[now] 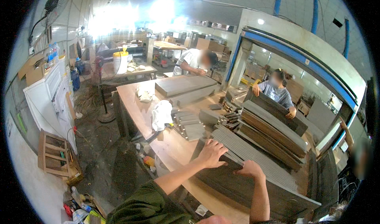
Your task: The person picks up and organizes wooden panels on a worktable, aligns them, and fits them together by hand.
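A long dark board (253, 186) stands on its edge at the near side of the worktable, leaning toward me. My left hand (213, 153) is closed over its upper edge, with the fingers bent on the far side. Farther right along the same edge, my right hand (250, 169) grips it between thumb and fingers. Just beyond the board lies a row of long grey boards (253, 154), set side by side. Short grey pieces (190, 125) lie in a group past my left hand.
White cloth (161, 115) rests on the wooden tabletop (168, 147). Across the table, a person (277, 93) holds a dark panel (273, 109) behind stacked boards (273, 135). Another person (194, 61) bends near grey slabs (184, 85). A blue-and-white frame (304, 59) rises at right.
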A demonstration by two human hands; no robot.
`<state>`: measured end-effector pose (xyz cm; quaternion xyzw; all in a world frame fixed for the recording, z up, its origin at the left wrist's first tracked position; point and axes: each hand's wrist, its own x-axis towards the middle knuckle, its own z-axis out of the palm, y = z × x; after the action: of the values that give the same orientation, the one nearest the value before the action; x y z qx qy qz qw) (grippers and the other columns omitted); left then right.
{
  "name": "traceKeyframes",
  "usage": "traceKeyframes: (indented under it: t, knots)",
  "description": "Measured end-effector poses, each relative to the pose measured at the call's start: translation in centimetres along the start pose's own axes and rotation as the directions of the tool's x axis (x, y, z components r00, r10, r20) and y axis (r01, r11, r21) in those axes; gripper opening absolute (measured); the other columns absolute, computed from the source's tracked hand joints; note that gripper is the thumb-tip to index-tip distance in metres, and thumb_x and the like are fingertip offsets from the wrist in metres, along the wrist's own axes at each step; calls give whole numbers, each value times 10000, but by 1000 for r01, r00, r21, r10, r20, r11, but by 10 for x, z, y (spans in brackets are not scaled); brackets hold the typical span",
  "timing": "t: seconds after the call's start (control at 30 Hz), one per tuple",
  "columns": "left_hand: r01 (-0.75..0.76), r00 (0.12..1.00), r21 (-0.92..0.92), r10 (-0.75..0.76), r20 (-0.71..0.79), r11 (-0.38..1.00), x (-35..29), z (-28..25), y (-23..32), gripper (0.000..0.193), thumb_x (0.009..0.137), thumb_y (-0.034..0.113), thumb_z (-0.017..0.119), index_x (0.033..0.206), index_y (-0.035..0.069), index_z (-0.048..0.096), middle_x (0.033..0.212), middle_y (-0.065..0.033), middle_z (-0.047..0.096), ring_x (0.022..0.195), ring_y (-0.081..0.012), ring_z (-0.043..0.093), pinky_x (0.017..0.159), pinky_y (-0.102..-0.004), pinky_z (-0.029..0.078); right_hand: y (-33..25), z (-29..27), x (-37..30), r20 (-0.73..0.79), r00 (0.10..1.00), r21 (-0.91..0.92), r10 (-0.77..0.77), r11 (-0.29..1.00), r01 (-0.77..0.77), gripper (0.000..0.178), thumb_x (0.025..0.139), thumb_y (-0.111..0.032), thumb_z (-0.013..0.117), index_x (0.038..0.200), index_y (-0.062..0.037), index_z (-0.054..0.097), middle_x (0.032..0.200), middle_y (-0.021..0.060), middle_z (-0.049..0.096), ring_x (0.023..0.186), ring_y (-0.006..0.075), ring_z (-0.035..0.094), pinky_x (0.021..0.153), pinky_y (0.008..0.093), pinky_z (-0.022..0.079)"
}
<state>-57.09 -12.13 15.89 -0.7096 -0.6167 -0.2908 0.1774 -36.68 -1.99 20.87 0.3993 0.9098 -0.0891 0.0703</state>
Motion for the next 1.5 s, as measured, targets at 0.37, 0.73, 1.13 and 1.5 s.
traceKeyframes:
  t: [0.37, 0.73, 1.13, 1.5]
  knots:
    - [47, 995, 0, -47, 83, 999, 2, 0, 0, 553, 630, 357, 811, 1107, 160, 610, 1046, -34, 567, 1057, -219, 491, 992, -443, 299, -1, -2, 3, 66, 996, 51, 54, 997, -57, 529, 640, -512, 739, 895, -51, 689, 830, 156, 676, 768, 316, 641, 677, 421, 496]
    - [28, 999, -20, -27, 43, 999, 1, 5, -2, 547, 621, 342, 802, 1099, 160, 609, 1037, -28, 564, 1044, -221, 496, 986, -451, 305, 1, 3, 1, -30, 999, 38, 15, 999, -14, 497, 656, -490, 745, 827, -27, 689, 750, 162, 664, 676, 313, 621, 610, 414, 480]
    - [44, 997, -30, -43, 59, 999, 2, 3, 0, 544, 598, 261, 776, 1105, 171, 600, 1033, -34, 574, 1043, -250, 508, 993, -477, 311, 6, 6, 5, -30, 999, 24, -20, 999, 21, 537, 628, -494, 764, 932, -58, 686, 822, 161, 677, 749, 315, 638, 660, 420, 489]
    - [30, 999, -36, -29, 30, 999, 2, 2, -1, 532, 615, 342, 815, 1074, 162, 615, 1007, -28, 568, 1024, -213, 499, 960, -423, 302, 3, 6, 3, -41, 999, -8, 22, 1000, -22, 577, 620, -526, 763, 917, -38, 682, 869, 180, 674, 821, 340, 640, 704, 424, 500]
